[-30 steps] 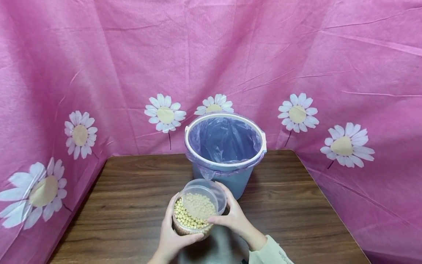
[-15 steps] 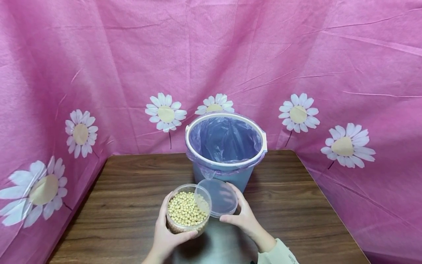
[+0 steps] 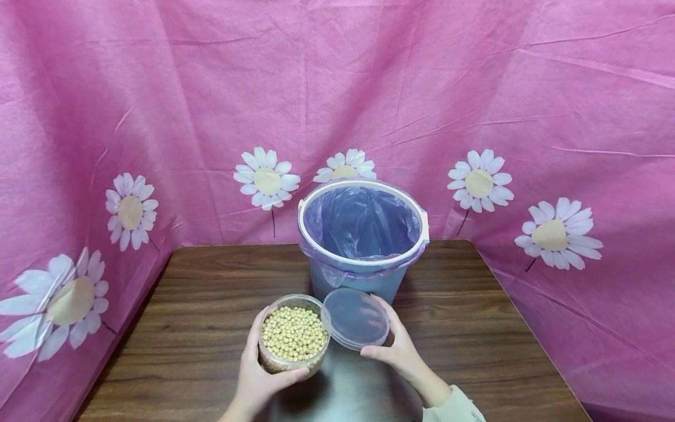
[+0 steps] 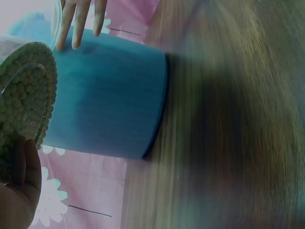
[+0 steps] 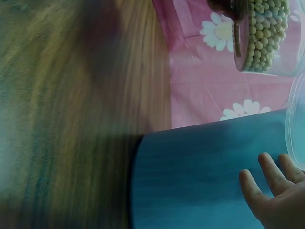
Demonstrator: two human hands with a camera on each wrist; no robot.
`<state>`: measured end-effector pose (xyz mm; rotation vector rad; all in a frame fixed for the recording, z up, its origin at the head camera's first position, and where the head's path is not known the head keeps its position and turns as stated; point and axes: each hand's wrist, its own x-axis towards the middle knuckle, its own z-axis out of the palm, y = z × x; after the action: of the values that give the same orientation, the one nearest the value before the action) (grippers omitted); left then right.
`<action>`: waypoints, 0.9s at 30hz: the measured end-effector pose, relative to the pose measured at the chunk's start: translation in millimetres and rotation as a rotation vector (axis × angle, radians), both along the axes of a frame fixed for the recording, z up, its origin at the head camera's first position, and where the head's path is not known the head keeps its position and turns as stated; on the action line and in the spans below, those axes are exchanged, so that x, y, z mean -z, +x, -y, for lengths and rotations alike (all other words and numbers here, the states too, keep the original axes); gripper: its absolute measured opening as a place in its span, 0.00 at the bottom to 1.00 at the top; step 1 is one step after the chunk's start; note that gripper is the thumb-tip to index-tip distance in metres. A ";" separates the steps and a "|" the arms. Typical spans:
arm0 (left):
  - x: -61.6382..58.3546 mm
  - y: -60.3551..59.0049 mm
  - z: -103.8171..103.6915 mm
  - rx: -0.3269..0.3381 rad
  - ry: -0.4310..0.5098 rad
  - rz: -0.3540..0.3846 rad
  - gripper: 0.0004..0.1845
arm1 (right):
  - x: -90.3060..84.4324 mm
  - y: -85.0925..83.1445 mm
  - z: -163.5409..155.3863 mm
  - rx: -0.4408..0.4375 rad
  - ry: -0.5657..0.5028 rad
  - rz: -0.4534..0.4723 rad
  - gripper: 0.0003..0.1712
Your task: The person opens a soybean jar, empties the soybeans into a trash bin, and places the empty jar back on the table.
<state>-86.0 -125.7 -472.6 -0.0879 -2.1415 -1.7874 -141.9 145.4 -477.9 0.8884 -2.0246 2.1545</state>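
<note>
So closest to us, our left hand is wrapped around the clear round plastic tub of pale yellow beans, fingers curled on its left side and thumb across the front, holding it just above the dark wood-grain table. The tub sits open, beans filling it nearly to the rim. From the left wrist view we can see the beans pressed against the tub wall and our thumb under it.

Right beside it, our right hand pinches the clear round plastic lid by its right edge, thumb in front and fingers behind. The lid is off the tub, its left edge just overlapping the tub's rim, tilted a bit toward us.

Just behind both sits the blue plastic bucket lined with a purple bag, white rim on top, standing upright near the far edge of the table. Behind everything hangs the pink cloth printed with white daisies, wrapping round both sides.
</note>
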 end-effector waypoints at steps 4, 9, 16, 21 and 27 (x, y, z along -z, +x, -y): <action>-0.7 -0.6 4.1 -0.013 -0.017 0.011 0.65 | 3.4 1.5 -3.9 -0.020 -0.005 -0.015 0.54; -0.4 -1.4 8.9 -0.024 -0.025 0.005 0.65 | 9.0 3.8 -8.4 -0.020 0.028 -0.051 0.53; -2.7 -3.0 14.5 -0.055 -0.048 0.010 0.66 | 14.7 10.2 -11.6 0.073 0.144 -0.054 0.55; -8.0 -4.7 17.8 -0.065 -0.026 0.026 0.66 | 25.2 10.0 -13.8 0.150 0.260 -0.068 0.58; -17.2 -7.3 19.7 -0.065 -0.007 0.028 0.65 | 38.1 8.3 -16.8 0.225 0.381 0.016 0.59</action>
<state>-93.3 -145.4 -455.4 0.0050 -2.1453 -1.7543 -133.6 162.2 -516.0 0.6332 -2.4554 1.6987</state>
